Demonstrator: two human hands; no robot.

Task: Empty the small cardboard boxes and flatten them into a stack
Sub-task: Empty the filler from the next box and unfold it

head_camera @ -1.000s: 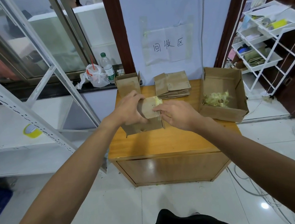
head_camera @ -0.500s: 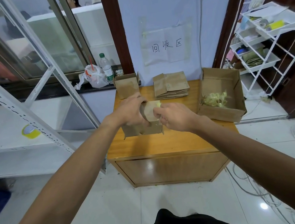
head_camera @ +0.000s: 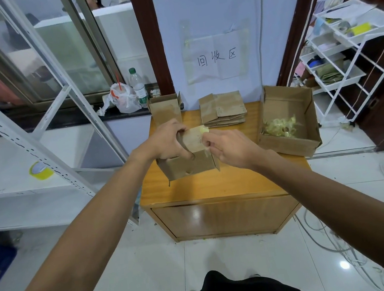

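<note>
Low orange-brown wooden counter [head_camera: 215,186] on white tiled floor [head_camera: 141,272], small open brown cardboard box [head_camera: 166,109] back left, stack of flattened brown cardboard boxes [head_camera: 224,110] back centre, larger open cardboard box [head_camera: 290,143] holding yellowish tape scraps [head_camera: 280,127] at right, another small brown box [head_camera: 188,166] front left.

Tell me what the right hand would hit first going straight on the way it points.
The right hand points left at the held box, already at its fingertips; beyond it, the left hand.

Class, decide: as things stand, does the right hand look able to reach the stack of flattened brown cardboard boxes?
Likely yes, once freed: the path to the flattened cardboard stack is open, but the right hand pinches yellowish tape on the small brown cardboard box.
</note>
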